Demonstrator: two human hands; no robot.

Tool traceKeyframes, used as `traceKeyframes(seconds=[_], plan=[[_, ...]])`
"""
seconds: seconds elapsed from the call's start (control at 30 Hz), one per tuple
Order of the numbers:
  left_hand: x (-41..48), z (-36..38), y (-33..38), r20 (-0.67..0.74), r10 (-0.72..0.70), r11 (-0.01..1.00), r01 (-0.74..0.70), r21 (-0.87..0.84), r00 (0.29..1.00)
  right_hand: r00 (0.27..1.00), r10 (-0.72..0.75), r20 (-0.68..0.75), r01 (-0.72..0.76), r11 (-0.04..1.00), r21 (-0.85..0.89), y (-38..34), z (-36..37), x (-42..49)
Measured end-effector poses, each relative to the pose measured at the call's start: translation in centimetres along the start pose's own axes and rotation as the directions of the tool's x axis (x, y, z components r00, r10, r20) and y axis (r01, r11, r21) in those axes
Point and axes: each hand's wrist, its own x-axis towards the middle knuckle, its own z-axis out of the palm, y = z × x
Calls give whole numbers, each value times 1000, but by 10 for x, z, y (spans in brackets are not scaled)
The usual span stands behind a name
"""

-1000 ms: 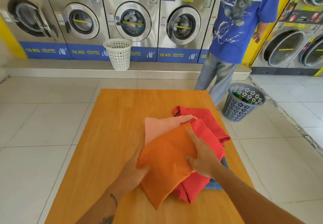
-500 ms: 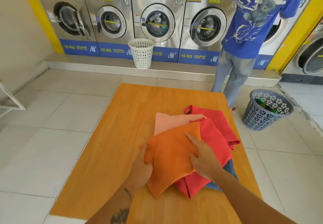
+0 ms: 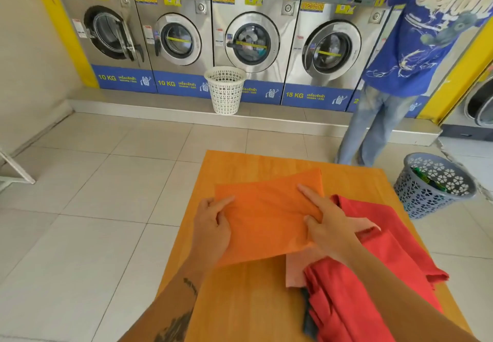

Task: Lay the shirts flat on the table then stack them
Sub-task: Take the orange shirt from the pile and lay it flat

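Observation:
A folded orange shirt [image 3: 266, 213] hangs just over the far middle of the orange wooden table [image 3: 248, 301]. My left hand [image 3: 213, 224] grips its left edge, and my right hand [image 3: 328, 224] pinches its right edge, index finger stretched along the cloth. To the right lies a heap of shirts: a red shirt [image 3: 378, 269] on top, a pale pink shirt [image 3: 294, 269] sticking out under it, and a dark blue garment [image 3: 309, 320] showing at the heap's lower left edge.
A grey laundry basket [image 3: 432, 186] stands on the floor right of the table. A white basket [image 3: 226, 93] sits by the row of washing machines [image 3: 250, 37]. A person in a blue shirt [image 3: 416, 48] stands at the back right. A white frame [image 3: 16, 170] is at far left.
Both hands have lifted the orange shirt off the heap and carried it left and farther out over the table. The pink shirt is now uncovered. The camera has turned left.

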Motion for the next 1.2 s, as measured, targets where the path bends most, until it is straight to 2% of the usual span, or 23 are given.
traceKeyframes(seconds=[0.33, 0.47, 0.63, 0.7, 0.8, 1.0, 1.1, 1.2], plan=[[161, -5, -63, 94, 53, 980, -70, 186, 994, 975, 224, -13, -224, 974, -29, 26, 86, 134], [215, 14, -87, 135, 50, 972, -79, 222, 990, 971, 236, -21, -237, 969, -74, 47, 102, 187], [259, 45, -125, 175, 28, 966, -72, 248, 984, 964, 244, -100, -260, 946, -195, 81, 125, 232], [262, 54, -142, 179, 36, 948, -91, 306, 983, 958, 257, -125, -281, 927, -247, 97, 133, 234], [258, 62, -155, 117, 133, 909, -168, 381, 984, 963, 226, -144, -255, 938, -233, 109, 136, 230], [234, 50, -134, -12, 145, 845, -118, 521, 989, 952, 307, -2, -299, 927, -228, 95, 107, 207], [209, 50, -101, -51, 86, 896, -55, 441, 995, 947, 316, 49, -289, 912, -292, 82, 77, 180], [173, 58, -61, 11, 88, 938, -86, 337, 996, 940, 339, 45, -317, 912, -260, 66, 35, 144]])
